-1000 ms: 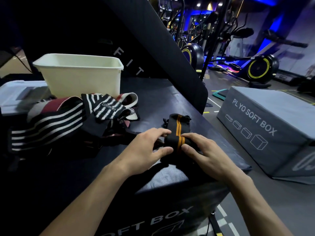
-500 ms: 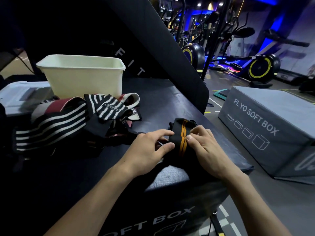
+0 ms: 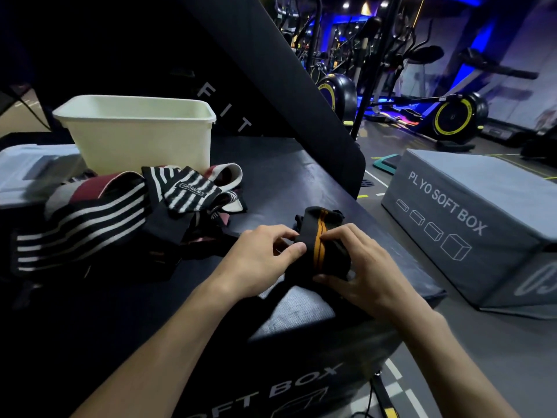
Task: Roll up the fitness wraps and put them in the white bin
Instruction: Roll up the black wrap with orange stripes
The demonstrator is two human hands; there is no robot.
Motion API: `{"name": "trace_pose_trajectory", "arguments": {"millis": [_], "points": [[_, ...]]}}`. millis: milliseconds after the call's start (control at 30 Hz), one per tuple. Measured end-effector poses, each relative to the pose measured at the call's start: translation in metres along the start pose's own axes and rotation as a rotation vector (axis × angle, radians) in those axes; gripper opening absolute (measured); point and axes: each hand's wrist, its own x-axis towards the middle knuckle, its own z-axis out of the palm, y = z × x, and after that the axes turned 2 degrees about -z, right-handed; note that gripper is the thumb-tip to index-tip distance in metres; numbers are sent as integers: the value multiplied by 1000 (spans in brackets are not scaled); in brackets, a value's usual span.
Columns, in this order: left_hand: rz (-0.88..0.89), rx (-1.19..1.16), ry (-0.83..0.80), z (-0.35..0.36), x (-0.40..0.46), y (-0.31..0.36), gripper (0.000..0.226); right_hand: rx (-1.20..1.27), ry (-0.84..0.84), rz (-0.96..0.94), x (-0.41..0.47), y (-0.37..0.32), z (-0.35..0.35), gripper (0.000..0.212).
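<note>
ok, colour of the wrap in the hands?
Black wrap with an orange stripe down its middle, pinched by both hands; head view.

There was one white bin, one black-and-orange wrap, one heap of striped wraps, and two soft boxes.

Both bare forearms reach in from the near edge, converging mid-scene. The left hand curls its fingers, thumb and forefinger pinching. The right hand arches, thumb tucked below, seemingly gripping too.
</note>
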Motion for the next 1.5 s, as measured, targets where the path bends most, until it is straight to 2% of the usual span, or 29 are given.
{"name": "trace_pose_trajectory", "arguments": {"millis": [200, 500, 800, 933, 1067, 1133, 1200, 1400, 1433, 1500], "points": [[32, 26, -19, -5, -5, 3, 40, 18, -49, 47, 5, 4, -7, 44], [-3, -87, 98, 2, -11, 4, 17, 92, -48, 159, 11, -3, -2, 40], [7, -170, 102, 1, -15, 8, 15, 114, -59, 227, 13, -2, 3, 55], [-22, -263, 57, -2, -16, 12, 17, 185, -54, 254, 15, -4, 2, 46], [122, -106, 61, -10, -12, 9, 33, 211, -57, 268, 15, -3, 1, 42], [265, 44, 5, -14, -9, 8, 46, 235, -80, 284, 15, -3, 0, 43], [366, 163, -77, -13, -6, 6, 49, 267, -94, 294, 15, -2, -1, 43], [373, 182, -80, -10, 4, 3, 44, 358, 42, 223, 9, -9, -1, 10], [366, 191, -75, -10, 5, 3, 43, 349, 54, 183, 6, -8, -1, 11], [351, 211, -65, -9, 8, 2, 42, 288, 26, 93, -2, -4, -2, 35]]}}
